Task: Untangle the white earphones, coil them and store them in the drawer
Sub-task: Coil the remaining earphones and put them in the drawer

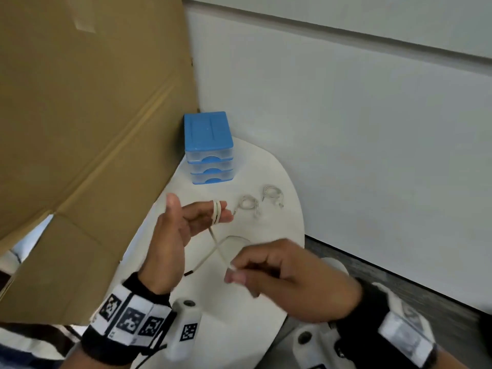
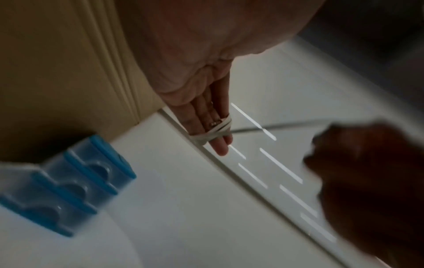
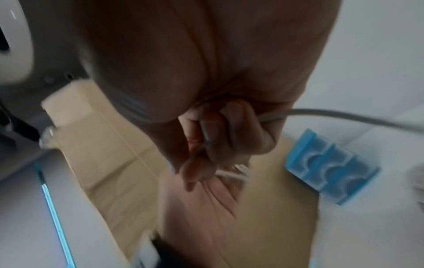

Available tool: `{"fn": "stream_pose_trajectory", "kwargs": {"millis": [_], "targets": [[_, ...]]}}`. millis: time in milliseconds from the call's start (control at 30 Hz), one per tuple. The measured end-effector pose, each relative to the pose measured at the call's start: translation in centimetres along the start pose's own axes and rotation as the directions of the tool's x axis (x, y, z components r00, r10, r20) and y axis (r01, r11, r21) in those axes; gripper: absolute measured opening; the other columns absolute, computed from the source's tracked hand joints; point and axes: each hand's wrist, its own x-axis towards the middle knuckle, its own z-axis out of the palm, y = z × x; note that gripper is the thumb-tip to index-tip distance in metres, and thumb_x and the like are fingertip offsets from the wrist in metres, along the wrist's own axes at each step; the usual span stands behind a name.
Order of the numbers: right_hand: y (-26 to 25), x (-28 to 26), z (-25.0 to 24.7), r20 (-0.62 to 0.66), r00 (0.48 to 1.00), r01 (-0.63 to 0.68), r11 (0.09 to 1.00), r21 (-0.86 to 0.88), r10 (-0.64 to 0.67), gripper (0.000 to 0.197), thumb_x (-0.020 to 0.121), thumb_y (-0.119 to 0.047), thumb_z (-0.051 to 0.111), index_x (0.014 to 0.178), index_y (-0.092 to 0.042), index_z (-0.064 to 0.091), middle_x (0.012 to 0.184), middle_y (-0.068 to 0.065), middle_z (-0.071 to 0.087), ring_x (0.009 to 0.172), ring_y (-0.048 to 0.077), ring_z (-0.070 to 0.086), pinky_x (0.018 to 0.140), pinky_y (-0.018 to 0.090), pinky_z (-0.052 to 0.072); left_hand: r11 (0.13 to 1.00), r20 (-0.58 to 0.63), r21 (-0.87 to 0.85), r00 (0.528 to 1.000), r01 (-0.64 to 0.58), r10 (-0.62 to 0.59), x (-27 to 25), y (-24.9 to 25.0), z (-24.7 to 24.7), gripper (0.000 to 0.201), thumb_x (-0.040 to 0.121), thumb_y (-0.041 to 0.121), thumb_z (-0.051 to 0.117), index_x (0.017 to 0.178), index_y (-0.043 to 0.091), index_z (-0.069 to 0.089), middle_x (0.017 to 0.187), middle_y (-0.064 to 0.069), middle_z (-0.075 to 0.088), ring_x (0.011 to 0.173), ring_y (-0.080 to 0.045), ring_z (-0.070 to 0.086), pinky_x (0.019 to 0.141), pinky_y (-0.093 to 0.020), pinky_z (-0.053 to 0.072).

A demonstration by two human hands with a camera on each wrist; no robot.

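My left hand [image 1: 197,211] is raised over the table with its fingers straight. The white earphone cable [image 1: 217,212] is wound in a few turns around those fingers near their tips; the turns also show in the left wrist view [image 2: 215,132]. From the turns the cable runs down to my right hand [image 1: 235,270], which pinches it between thumb and fingers. A free strand ends in a dark plug [image 1: 187,273] above the table. The small blue drawer unit [image 1: 209,147] stands at the back of the table with all drawers closed.
Two more coiled white earphone sets [image 1: 249,205] [image 1: 273,194] lie on the round white table [image 1: 266,302] in front of the drawers. A large cardboard box [image 1: 87,115] stands along the left. A white wall [image 1: 346,129] is close behind and to the right.
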Motion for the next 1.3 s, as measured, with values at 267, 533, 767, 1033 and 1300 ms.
{"fn": "stream_pose_trajectory", "kwargs": {"millis": [267, 533, 767, 1033, 1300], "targets": [[2.0, 4.9, -5.0, -0.515, 0.852, 0.088, 0.996, -0.026, -0.089, 0.016, 0.094, -0.012, 0.060, 0.085, -0.005, 0.072, 0.071, 0.007, 0.065, 0.063, 0.007, 0.052, 0.063, 0.020, 0.044, 0.992, 0.188, -0.036, 0.976, 0.122, -0.113, -0.6, -0.4, 2.0, 0.096, 0.069, 0.090, 0.035, 0.086, 0.005, 0.077, 0.076, -0.025, 0.072, 0.076, -0.039, 0.069, 0.079, -0.035, 0.055], [5.4, 2.9, 0.3, 0.031, 0.991, -0.125, 0.976, -0.178, 0.133, 0.019, 0.097, -0.026, 0.058, 0.097, -0.020, 0.075, 0.061, -0.020, 0.062, 0.059, -0.001, 0.057, 0.062, 0.010, 0.041, 0.960, 0.047, -0.278, 0.998, 0.043, -0.031, 0.6, 0.6, 0.3, 0.091, 0.065, 0.086, 0.048, 0.096, 0.004, 0.076, 0.101, -0.024, 0.072, 0.103, -0.042, 0.066, 0.096, -0.043, 0.051], [-1.0, 1.9, -3.8, -0.239, 0.962, 0.138, 0.990, -0.003, -0.135, 0.018, 0.098, -0.010, 0.052, 0.088, -0.010, 0.066, 0.063, -0.005, 0.052, 0.060, 0.011, 0.047, 0.059, 0.024, 0.040, 0.993, 0.051, 0.112, 0.998, 0.023, -0.029, -0.3, -1.0, 1.1, 0.093, 0.076, 0.087, 0.027, 0.089, 0.008, 0.076, 0.083, -0.020, 0.074, 0.087, -0.034, 0.070, 0.092, -0.042, 0.048], [5.9, 5.3, -3.0, -0.401, 0.915, -0.027, 0.999, 0.030, 0.037, 0.015, 0.092, -0.012, 0.065, 0.082, -0.004, 0.072, 0.060, -0.011, 0.057, 0.057, 0.002, 0.047, 0.061, 0.015, 0.040, 0.976, 0.180, -0.196, 0.982, 0.098, -0.062, -0.4, 1.2, 2.2, 0.091, 0.071, 0.084, 0.042, 0.091, 0.003, 0.076, 0.082, -0.023, 0.071, 0.079, -0.036, 0.068, 0.081, -0.035, 0.054], [3.4, 1.4, 0.7, 0.020, 0.997, -0.070, 0.989, -0.130, 0.073, 0.020, 0.100, -0.025, 0.051, 0.098, -0.021, 0.070, 0.063, -0.013, 0.058, 0.061, 0.008, 0.056, 0.063, 0.021, 0.046, 0.981, 0.035, -0.188, 0.999, 0.040, -0.034, 0.0, 0.8, 1.3, 0.086, 0.069, 0.087, 0.042, 0.096, 0.014, 0.077, 0.104, -0.016, 0.074, 0.105, -0.038, 0.067, 0.099, -0.040, 0.049]]}}
